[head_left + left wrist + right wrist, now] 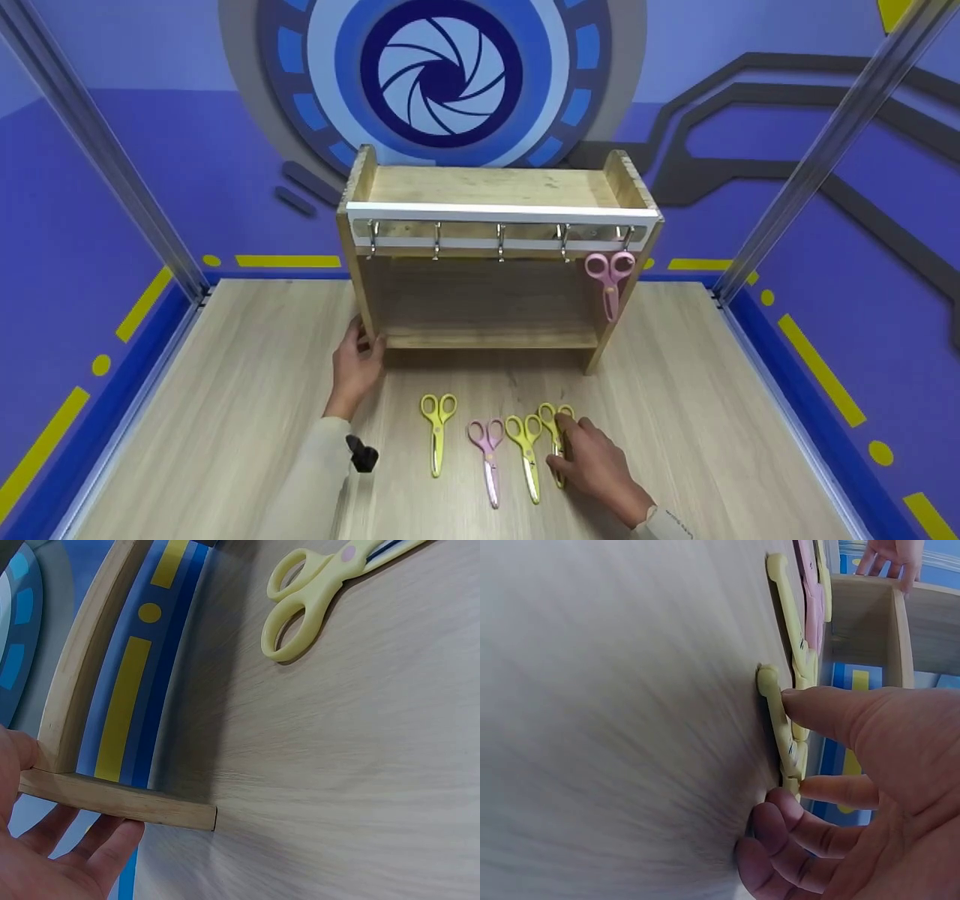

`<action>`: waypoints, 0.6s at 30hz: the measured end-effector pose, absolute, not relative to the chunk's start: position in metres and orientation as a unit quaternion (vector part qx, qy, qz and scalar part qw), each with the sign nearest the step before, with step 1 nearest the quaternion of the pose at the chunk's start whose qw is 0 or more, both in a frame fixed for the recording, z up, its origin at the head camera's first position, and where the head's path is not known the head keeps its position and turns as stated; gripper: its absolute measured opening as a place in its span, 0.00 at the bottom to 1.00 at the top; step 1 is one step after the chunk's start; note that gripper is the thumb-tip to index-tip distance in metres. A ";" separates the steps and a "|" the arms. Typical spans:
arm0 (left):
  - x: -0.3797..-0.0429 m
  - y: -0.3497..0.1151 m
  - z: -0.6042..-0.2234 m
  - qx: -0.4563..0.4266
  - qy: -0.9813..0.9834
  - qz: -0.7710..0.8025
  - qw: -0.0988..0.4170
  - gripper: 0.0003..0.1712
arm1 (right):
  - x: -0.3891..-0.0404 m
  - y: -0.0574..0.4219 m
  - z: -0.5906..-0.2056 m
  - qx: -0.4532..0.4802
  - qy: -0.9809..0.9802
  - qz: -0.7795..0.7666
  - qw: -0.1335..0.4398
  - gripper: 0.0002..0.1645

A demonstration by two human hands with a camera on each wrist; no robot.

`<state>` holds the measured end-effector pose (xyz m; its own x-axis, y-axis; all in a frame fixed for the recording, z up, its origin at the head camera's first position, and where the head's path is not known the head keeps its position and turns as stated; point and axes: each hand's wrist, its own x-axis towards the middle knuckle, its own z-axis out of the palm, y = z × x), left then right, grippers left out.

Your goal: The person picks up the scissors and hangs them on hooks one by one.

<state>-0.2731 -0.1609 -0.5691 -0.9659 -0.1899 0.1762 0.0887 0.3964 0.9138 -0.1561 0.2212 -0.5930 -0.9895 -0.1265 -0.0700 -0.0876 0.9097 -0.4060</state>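
Note:
At the lower left leg of the small wooden shelf [487, 341], my left hand [358, 375] grips the side board, thumb on one face and fingers on the other, as the left wrist view shows. My right hand [600, 465] is over the rightmost yellow scissors [556, 424], which lie on the table. In the right wrist view the thumb touches the scissors near the blade end and the index finger reaches the handle; the other fingertips rest on the tabletop. Just left of them lie another yellow pair of scissors [528, 457] and a pink pair [489, 454].
One more yellow pair of scissors [437, 431] lies further left, near the shelf front. A rail with several metal hooks [500, 240] runs across the shelf; pink scissors [610, 289] hang from its rightmost hook. Printed blue walls [150, 187] and metal posts [825, 150] enclose the table.

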 end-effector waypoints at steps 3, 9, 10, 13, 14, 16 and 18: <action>-0.273 -0.161 -0.568 0.030 -0.826 -0.549 0.124 0.34 | -0.156 0.223 -0.593 -0.058 0.975 -0.208 0.050 0.39; -0.273 -0.161 -0.571 0.026 -0.825 -0.549 0.130 0.33 | -0.154 0.227 -0.590 -0.062 0.975 -0.208 0.054 0.37; -0.273 -0.161 -0.572 0.024 -0.825 -0.548 0.134 0.33 | -0.153 0.228 -0.590 -0.064 0.975 -0.207 0.052 0.37; -0.273 -0.162 -0.572 0.019 -0.825 -0.546 0.143 0.33 | -0.152 0.232 -0.588 -0.065 0.975 -0.205 0.048 0.36; -0.273 -0.162 -0.572 0.018 -0.825 -0.546 0.146 0.33 | -0.152 0.233 -0.587 -0.064 0.975 -0.205 0.049 0.35; -0.273 -0.162 -0.572 0.015 -0.826 -0.544 0.149 0.32 | -0.152 0.236 -0.585 -0.059 0.975 -0.207 0.052 0.35; -0.274 -0.162 -0.573 0.015 -0.826 -0.544 0.149 0.32 | -0.152 0.239 -0.584 -0.054 0.976 -0.206 0.056 0.33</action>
<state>-0.2736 -0.1619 -0.5725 -0.9554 -0.1860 0.2292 0.1372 0.4076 0.9028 -0.1523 0.2394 -0.5837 -0.9878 -0.1292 -0.0871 -0.0831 0.9095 -0.4072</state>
